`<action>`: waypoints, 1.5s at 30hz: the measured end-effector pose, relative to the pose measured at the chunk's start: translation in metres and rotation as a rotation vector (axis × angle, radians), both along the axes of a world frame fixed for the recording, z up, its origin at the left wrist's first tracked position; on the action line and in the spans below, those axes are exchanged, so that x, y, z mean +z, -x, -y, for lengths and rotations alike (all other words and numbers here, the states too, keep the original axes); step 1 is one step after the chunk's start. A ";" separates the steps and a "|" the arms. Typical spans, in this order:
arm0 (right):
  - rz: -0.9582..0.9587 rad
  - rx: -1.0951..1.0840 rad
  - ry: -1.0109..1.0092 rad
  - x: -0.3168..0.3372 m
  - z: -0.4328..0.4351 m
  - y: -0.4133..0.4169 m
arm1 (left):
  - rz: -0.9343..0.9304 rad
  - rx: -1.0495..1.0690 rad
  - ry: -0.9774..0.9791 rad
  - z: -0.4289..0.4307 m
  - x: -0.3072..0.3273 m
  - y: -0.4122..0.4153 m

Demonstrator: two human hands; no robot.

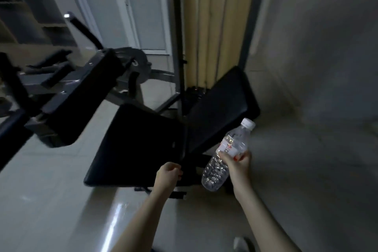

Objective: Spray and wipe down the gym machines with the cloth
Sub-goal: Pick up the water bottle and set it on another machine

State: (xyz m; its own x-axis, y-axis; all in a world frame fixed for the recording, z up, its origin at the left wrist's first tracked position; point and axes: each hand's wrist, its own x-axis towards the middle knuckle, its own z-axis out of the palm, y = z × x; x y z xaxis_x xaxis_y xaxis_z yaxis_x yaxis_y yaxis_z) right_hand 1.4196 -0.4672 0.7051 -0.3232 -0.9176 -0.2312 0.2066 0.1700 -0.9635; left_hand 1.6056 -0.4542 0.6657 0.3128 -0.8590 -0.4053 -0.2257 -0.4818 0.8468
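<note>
Pale floor (51,200) borders the seat pad (139,145); right hand (238,162) grips bottle (214,172).

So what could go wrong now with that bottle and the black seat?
The water bottle is tilted in the right hand; it could slip and drop on the shiny floor. No cloth shows, so water on the black seat pad might stay wet and slippery. The left hand curls by the pad's edge; fingers could get pinched.

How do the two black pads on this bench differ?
The near pad looks wider; the far pad looks narrower and rises toward the yellow curtain. The left hand is at the near pad's edge, not the far pad's. Both are plain black.
</note>
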 end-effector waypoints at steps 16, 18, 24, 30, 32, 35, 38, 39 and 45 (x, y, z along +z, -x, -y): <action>0.036 -0.398 0.048 -0.009 -0.006 0.365 | 0.001 -0.760 -0.068 0.084 -0.020 0.394; 0.023 -0.473 0.026 -0.013 -0.012 0.401 | -0.011 -0.834 -0.086 0.091 -0.019 0.433; -0.026 -0.655 -0.064 -0.035 -0.003 0.484 | -0.044 -0.913 -0.196 0.143 -0.044 0.522; -0.057 -0.819 -0.060 -0.044 0.040 0.571 | -0.065 -0.987 -0.299 0.208 -0.078 0.640; -0.084 -0.870 -0.033 -0.041 0.052 0.599 | -0.087 -1.034 -0.314 0.222 -0.072 0.687; -0.091 -0.988 -0.023 -0.050 0.057 0.645 | -0.069 -1.176 -0.289 0.239 -0.067 0.763; -0.078 -1.103 -0.070 -0.055 0.049 0.680 | -0.038 -1.299 -0.261 0.237 -0.060 0.814; -0.066 -1.154 -0.082 -0.058 0.044 0.695 | -0.033 -1.337 -0.278 0.234 -0.063 0.834; -0.038 -1.257 -0.082 -0.075 0.016 0.813 | 0.021 -1.454 -0.316 0.226 -0.090 0.964</action>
State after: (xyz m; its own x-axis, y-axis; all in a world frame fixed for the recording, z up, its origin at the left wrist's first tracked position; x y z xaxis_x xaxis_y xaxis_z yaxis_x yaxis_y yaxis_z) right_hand 0.6069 -0.4828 0.6302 -0.9687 0.0448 -0.2442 0.2412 -0.0644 -0.9683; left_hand 0.6412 -0.6803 0.5755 -0.7127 -0.2955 -0.6361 -0.6686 0.0120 0.7435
